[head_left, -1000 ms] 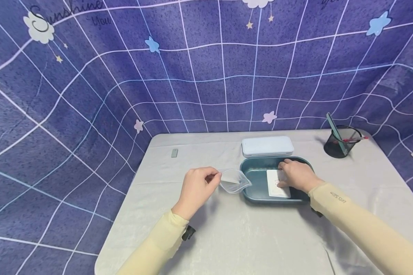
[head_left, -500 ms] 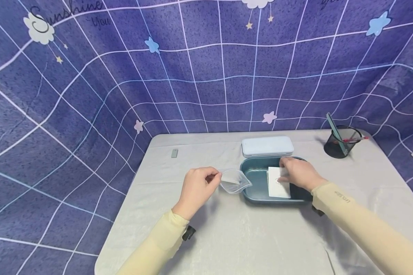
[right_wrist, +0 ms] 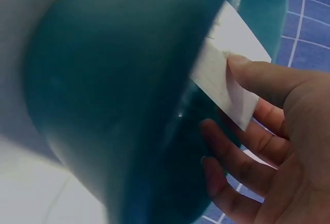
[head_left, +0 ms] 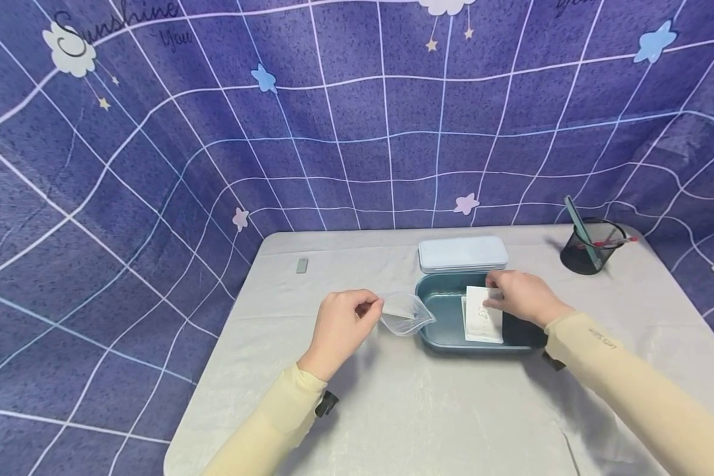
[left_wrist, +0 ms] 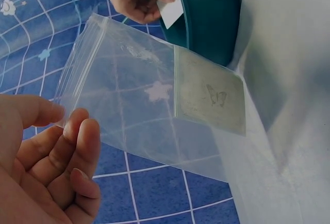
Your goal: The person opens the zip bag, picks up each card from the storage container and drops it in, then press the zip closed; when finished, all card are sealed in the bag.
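My left hand (head_left: pixel 345 327) pinches the mouth edge of a clear zip bag (head_left: pixel 409 316), holding it open beside the teal basin's left end. Inside the bag, near its bottom, lies a pale square card (left_wrist: pixel 210 91) with a faint printed drawing. My right hand (head_left: pixel 526 297) reaches into the teal basin (head_left: pixel 446 348) and pinches a white card (head_left: pixel 483 324) between thumb and fingers. In the right wrist view the thumb presses on the face of this white card (right_wrist: pixel 232 64), tilted within the basin. Another white card's edge (head_left: pixel 464 317) shows beneath it.
A pale blue case (head_left: pixel 463 252) stands right behind the basin. At the back right is a black mesh pen holder (head_left: pixel 582 256) with a teal stick and a red pen. A small grey block (head_left: pixel 301 265) lies at the back left of the table (head_left: pixel 452 416).
My right hand now pinches one white card and has raised and shifted it slightly to the right, off the card below. The left hand and the zip bag have stayed put.
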`<state>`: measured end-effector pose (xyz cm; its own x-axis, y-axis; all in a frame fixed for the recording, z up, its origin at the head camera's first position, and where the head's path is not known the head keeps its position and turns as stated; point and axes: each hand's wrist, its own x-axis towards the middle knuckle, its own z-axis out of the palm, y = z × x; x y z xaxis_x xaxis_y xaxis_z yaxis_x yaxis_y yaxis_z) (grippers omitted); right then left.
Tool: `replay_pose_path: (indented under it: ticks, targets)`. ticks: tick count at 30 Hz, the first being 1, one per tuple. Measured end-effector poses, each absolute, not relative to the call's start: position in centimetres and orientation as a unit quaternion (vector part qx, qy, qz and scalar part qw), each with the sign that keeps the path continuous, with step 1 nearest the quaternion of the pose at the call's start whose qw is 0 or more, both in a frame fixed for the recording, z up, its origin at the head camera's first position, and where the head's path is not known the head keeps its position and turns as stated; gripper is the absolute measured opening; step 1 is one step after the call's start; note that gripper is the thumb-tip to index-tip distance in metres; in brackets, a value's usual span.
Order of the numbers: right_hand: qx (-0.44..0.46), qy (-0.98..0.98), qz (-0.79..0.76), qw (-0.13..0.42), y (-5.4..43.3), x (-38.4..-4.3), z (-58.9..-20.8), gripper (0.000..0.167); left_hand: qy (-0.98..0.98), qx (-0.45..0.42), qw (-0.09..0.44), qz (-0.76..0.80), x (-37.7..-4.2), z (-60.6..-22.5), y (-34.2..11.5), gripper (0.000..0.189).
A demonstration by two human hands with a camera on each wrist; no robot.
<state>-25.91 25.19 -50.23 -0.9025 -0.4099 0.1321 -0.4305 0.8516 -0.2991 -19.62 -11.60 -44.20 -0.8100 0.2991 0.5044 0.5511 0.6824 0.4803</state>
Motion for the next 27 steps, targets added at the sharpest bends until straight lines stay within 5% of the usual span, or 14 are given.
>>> replay_pose_path:
  ticks: [13,27]
  targets:
    - [0.247,-0.949,0.182,0.066,24.0,-24.6,-46.7,0.012,-0.894,-0.239,0.200,-0.321,-19.8,-44.4,-11.6,0.011]
    - [0.294,-0.898,0.222,0.242,20.9,-21.3,-43.8,0.006,-0.897,-0.235,0.198,-0.319,-20.0,-44.4,-11.6,0.011]
